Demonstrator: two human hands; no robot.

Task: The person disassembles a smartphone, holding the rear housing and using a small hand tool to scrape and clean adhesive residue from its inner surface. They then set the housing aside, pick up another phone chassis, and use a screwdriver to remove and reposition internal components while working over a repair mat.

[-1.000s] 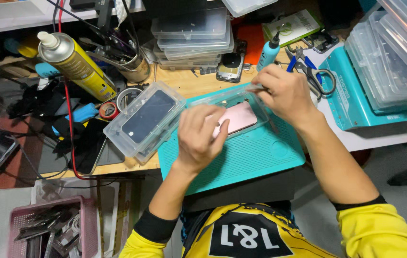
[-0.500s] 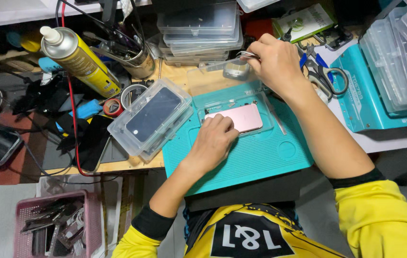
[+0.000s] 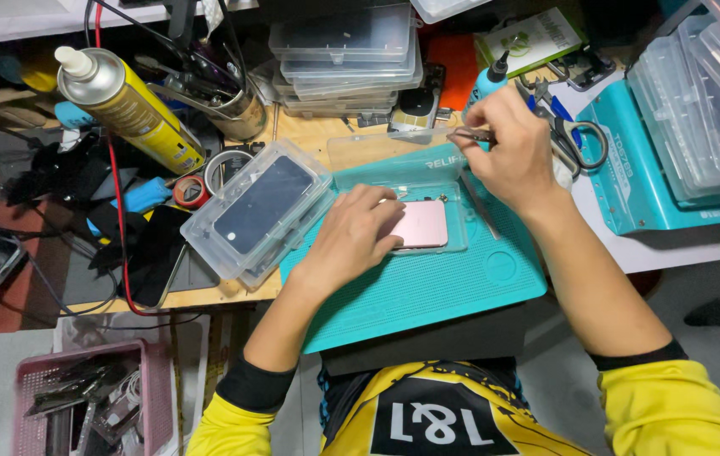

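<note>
Down at the near left, off the desk edge, a pink plastic basket (image 3: pixel 136 371) holds a jumble of dark metal parts. Farther back on the left, a yellow spray can (image 3: pixel 127 105) with a white nozzle lies tilted among black cables, with a red wire (image 3: pixel 115 203) running down past it. Just right of the can, a clear plastic case (image 3: pixel 250 211) with a dark phone screen inside lies at a slant, its right corner overlapping the left edge of the teal work mat (image 3: pixel 453 283). On that mat the left hand (image 3: pixel 355 241) lies palm down, its fingers together and pressing on the left end of a pink phone back (image 3: pixel 421 224), which lies flat in a clear tray near the mat's far middle. Behind it, at the far middle, stands a stack of clear plastic boxes (image 3: pixel 347 55). To the right, the right hand (image 3: pixel 512 152) hovers over the far edge of the mat, its fingers pinched shut on slim metal tweezers (image 3: pixel 465 135) that point left. Just beyond that hand lie scissors (image 3: pixel 579 139) with blue handles, and at the far right a teal box (image 3: pixel 638 181) carries more clear compartment cases (image 3: pixel 706 101).
</note>
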